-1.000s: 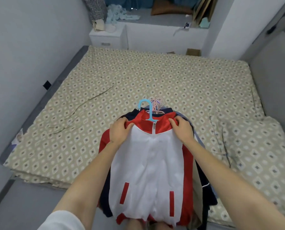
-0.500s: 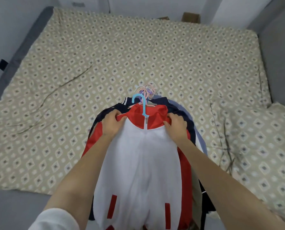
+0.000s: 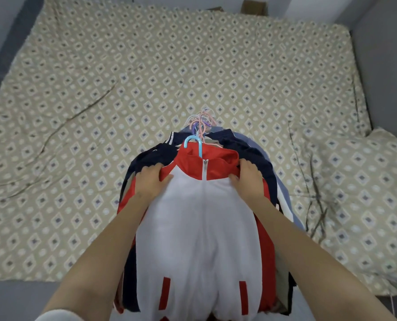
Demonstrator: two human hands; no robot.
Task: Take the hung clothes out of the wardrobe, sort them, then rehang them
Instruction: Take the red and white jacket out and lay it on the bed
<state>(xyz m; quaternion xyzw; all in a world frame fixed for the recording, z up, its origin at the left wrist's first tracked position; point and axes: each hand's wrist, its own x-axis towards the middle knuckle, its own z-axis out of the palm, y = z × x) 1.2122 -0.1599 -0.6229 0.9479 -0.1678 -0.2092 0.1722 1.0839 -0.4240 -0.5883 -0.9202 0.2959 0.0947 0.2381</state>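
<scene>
- Your left hand [image 3: 150, 181] and right hand [image 3: 247, 179] each grip a shoulder of the top jacket [image 3: 200, 228], with the bundle [image 3: 246, 147] above the bed [image 3: 100, 89].
- Soft, bulky, likely heavy: hold where the hangers [image 3: 200, 148] stiffen the shoulders.

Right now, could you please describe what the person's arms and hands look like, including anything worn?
Both forearms are bare. The left hand and right hand wear no gloves, and no ring or watch shows. A white sleeve covers the left arm at the picture's bottom edge; no sleeve shows on the right arm.
</scene>
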